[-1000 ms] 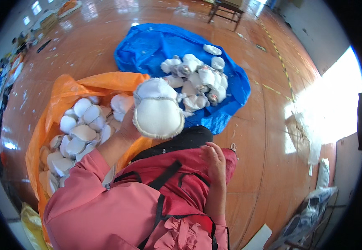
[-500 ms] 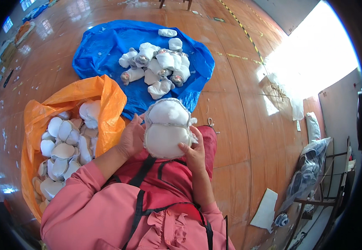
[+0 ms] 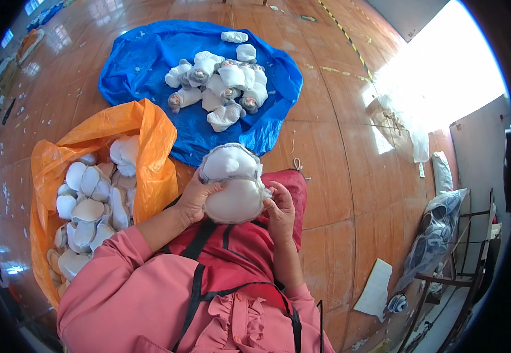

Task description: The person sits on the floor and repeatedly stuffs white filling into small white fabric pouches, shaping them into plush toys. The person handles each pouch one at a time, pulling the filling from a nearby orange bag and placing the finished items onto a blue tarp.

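Note:
Above my lap is a white padded two-lobed piece [image 3: 233, 200], with grey fuzzy seam edges and a narrow waist. My left hand [image 3: 194, 199] grips its left side, thumb laid across the front near the waist. At the right edge, my right hand [image 3: 281, 213] pinches a small pale fluffy tuft or edge of the same piece between thumb and fingers. The hidden back of the piece cannot be made out. Left of my knees, an orange woven sack [image 3: 158, 141] stands with its mouth spread, full of similar white and beige padded pieces [image 3: 88, 210].
Ahead lies a blue sheet or sack [image 3: 132, 76] bearing several white stuffed pieces with grey fuzzy ends [image 3: 226, 115]. At right are a metal frame [image 3: 452, 279], a clear plastic bag [image 3: 432, 232] and a white flat sheet [image 3: 375, 288] on the brown floor [image 3: 326, 247].
My left thumb has come over onto the front of the padded piece. My right hand has shifted from gripping its face to pinching its right edge.

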`<state>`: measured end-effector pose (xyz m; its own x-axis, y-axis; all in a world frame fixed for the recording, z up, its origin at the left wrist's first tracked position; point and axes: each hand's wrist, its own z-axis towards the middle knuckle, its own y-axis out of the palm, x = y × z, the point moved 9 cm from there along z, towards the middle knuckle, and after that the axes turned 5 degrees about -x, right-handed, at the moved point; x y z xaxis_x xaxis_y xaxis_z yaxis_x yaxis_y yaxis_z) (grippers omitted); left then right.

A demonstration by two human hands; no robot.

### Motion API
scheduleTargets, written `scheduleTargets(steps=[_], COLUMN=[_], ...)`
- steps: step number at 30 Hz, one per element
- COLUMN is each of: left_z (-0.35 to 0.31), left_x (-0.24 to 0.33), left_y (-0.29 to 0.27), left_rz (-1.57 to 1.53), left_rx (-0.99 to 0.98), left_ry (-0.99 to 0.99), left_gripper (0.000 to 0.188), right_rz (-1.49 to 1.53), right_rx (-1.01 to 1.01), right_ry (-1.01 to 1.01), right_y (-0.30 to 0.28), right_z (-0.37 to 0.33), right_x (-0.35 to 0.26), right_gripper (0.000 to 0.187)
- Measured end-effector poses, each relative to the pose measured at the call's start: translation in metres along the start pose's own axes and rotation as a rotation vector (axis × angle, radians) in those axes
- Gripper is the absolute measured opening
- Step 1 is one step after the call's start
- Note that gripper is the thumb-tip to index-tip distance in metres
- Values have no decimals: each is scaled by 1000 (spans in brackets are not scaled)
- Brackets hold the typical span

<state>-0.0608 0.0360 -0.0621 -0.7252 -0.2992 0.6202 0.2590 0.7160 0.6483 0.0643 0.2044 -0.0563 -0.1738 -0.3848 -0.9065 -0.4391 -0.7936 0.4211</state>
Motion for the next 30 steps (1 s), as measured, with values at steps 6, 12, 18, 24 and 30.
scheduleTargets(steps=[6,12,18,24,30], left_z=[-1,-3,-8,-8,-17], left_x=[-5,-13,-10,-5,9], left_y=[-4,-6,2,-4,8], left_rz=[72,163,224,557,926], left_rx=[-2,-56,-78,33,112], left_ry=[-12,4,30,115,235], left_gripper=[74,75,77,74,78], right_rz=[-233,-64,-230,-143,-511], right_rx=[-37,69,81,64,52], right_ry=[15,-9,83,-157,-279], right_y=[-3,7,-4,10,23], right_z=[4,9,8,6,10], right_x=[-6,-18,-2,-25,-19], right_gripper=[29,17,15,13,16])
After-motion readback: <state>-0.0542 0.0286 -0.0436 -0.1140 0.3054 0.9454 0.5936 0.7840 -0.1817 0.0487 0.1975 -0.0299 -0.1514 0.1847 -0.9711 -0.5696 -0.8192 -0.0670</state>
